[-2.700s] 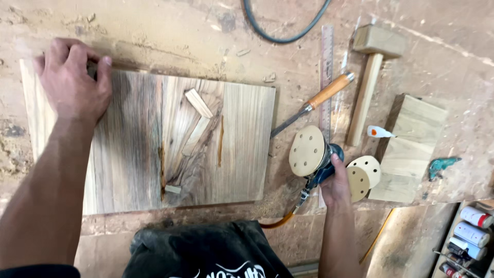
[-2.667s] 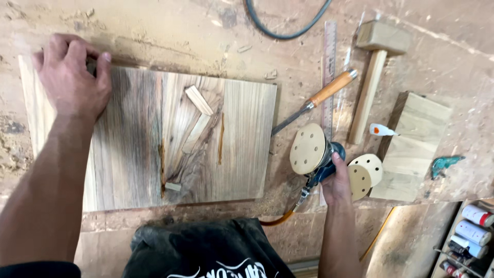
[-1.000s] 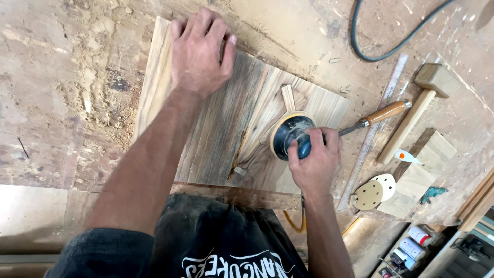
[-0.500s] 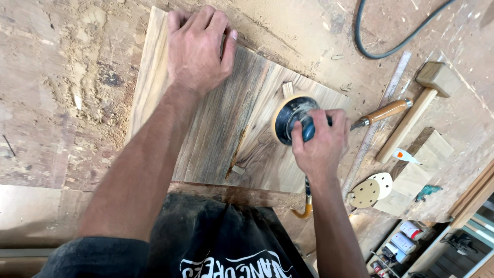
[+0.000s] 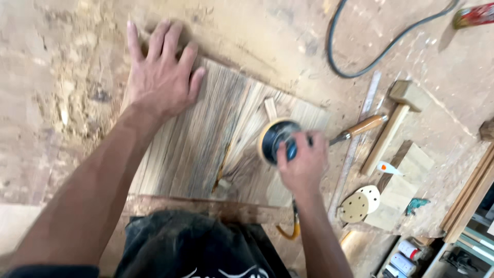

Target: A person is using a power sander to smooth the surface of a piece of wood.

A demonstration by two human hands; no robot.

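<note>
A wide wooden board (image 5: pixel 206 149) with streaky grain lies on the dusty workbench. My left hand (image 5: pixel 160 77) presses flat on its far left corner, fingers spread. My right hand (image 5: pixel 303 162) grips a round orbital sander (image 5: pixel 277 140) with a dark body and a yellow-edged pad, which rests on the right part of the board. A small light wooden strip (image 5: pixel 270 108) lies on the board just beyond the sander.
Right of the board lie a chisel with an orange-brown handle (image 5: pixel 360 127), a steel ruler (image 5: pixel 360 134), a wooden mallet (image 5: pixel 393 118), a wood block (image 5: pixel 401 185) and round sanding discs (image 5: pixel 359 205). A dark cable (image 5: pixel 360 67) loops at the back. Sawdust covers the left bench.
My right hand picked up the sander from beside the board and set it on the board's right part. The left hand stays on the far corner.
</note>
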